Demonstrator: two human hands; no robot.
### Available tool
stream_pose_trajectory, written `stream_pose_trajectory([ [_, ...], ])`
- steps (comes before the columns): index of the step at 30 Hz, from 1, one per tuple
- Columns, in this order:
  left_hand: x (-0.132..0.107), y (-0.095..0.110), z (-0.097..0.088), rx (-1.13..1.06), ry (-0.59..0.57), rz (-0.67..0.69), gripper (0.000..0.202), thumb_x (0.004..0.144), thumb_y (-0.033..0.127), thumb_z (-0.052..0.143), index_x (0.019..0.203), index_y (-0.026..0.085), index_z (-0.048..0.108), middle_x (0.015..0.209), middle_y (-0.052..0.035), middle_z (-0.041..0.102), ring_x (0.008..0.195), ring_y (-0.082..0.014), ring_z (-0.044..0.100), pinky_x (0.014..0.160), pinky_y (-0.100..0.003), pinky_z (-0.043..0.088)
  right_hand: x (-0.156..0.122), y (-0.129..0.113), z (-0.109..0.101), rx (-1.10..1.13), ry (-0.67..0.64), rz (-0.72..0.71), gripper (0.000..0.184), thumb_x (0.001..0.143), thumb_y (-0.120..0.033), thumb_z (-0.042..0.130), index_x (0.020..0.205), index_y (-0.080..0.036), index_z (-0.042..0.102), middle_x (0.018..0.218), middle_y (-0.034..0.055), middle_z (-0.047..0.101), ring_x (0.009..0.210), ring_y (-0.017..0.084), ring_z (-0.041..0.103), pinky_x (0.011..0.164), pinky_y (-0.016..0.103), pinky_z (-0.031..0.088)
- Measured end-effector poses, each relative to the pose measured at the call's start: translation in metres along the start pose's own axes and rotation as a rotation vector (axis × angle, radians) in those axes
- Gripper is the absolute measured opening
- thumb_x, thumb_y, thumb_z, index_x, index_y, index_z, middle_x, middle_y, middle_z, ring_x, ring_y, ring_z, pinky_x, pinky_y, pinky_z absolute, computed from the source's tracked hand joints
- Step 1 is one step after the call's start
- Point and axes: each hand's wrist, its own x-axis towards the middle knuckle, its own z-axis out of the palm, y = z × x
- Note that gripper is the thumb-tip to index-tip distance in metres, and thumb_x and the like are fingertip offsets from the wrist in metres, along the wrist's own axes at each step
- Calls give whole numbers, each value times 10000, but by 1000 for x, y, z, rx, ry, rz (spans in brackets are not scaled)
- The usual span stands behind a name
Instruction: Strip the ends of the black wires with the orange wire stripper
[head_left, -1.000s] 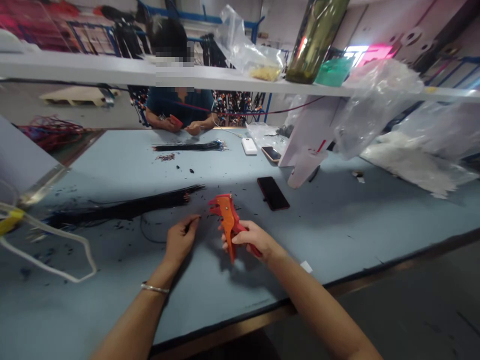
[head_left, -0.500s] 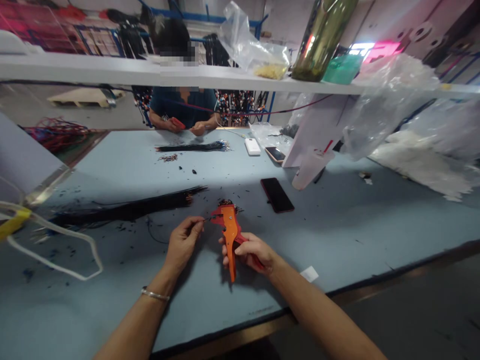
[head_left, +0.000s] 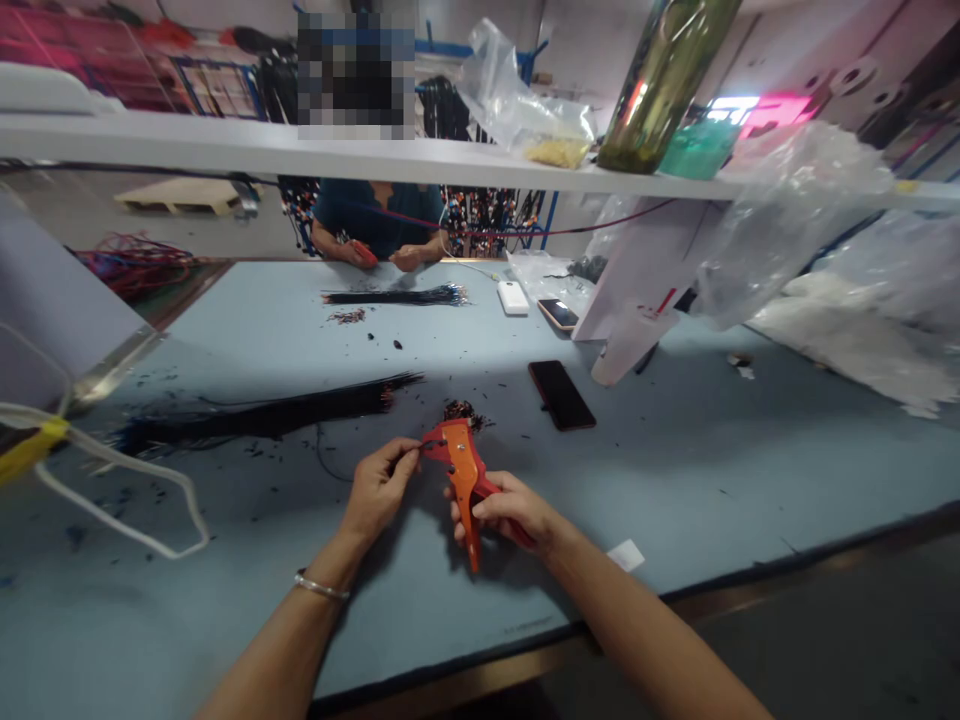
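Observation:
My right hand (head_left: 506, 515) grips an orange and red wire stripper (head_left: 463, 465) by its handles, its jaws pointing away from me and to the left. Pinched between thumb and fingers of my left hand (head_left: 384, 485) is a thin black wire (head_left: 330, 468), its end at the red jaws of the tool. Whether the jaws are closed on the wire cannot be made out. Beyond the tool lies a small heap of cut wire scraps (head_left: 463, 412). A long bundle of black wires (head_left: 277, 415) rests on the table to the left of it.
A black phone (head_left: 562, 395) and a white cup (head_left: 630, 345) stand right of centre. Across the table (head_left: 750, 450), a person (head_left: 379, 215) holds a red tool near another wire bundle (head_left: 394, 296). A shelf (head_left: 262, 150) spans above; a white cable loop (head_left: 191, 500) hangs at left.
The whole view has shifted slightly, moving things a little to the right. My left hand has come closer to the stripper's jaws, with the wire end now at them.

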Motion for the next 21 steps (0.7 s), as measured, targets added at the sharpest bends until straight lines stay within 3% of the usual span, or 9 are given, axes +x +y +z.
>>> stream_pose_trajectory([
  [9,1,-6,0,40,39,98,246,837,310,512,883,167,707,705,-27,687,658,-161,617,647,-257,485,-2,-3,0,-4,6,-9,359,621,-151,684,973,-83,659,827,74,679,664,180,671,628,305,541],
  [21,1,-4,1,10,64,101,255,843,314,525,906,154,713,650,-8,643,620,-146,590,612,-238,466,-5,-7,0,-17,-14,-23,350,636,-166,692,976,-92,656,832,71,671,673,184,669,649,319,540],
])
